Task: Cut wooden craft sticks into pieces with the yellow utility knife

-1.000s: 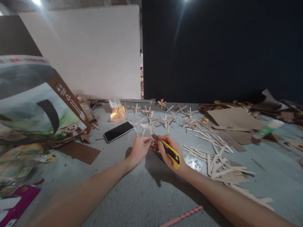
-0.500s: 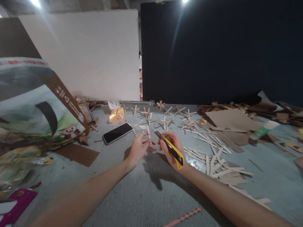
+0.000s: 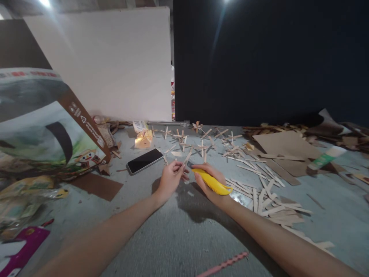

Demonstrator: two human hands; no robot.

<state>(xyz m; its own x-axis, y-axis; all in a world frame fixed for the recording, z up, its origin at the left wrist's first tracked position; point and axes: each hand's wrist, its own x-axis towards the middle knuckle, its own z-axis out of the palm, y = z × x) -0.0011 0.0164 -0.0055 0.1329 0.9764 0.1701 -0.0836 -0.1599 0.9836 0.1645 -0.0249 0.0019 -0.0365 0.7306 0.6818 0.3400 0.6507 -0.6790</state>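
Observation:
My left hand [image 3: 170, 177] pinches a thin wooden stick [image 3: 187, 158] that points up and to the right, a little above the grey table [image 3: 178, 231]. My right hand [image 3: 210, 184] is closed round a yellow utility knife [image 3: 211, 181], held flat with its dark tip toward the stick's lower end. The two hands are almost touching at the table's middle. Whether the blade touches the stick is unclear.
A black phone [image 3: 144, 160] lies just left of my hands. Loose sticks and glued stick crosses [image 3: 201, 143] lie behind; a stick heap [image 3: 273, 207] sits to the right. Cardboard sheets [image 3: 284, 145], a glue tube [image 3: 325, 157], a printed box [image 3: 43, 127] and a pink strip [image 3: 221, 264] surround the area.
My left hand has lifted the stick so it angles upward. My right hand has rolled the knife over, its yellow back now up, and moved its tip toward the stick.

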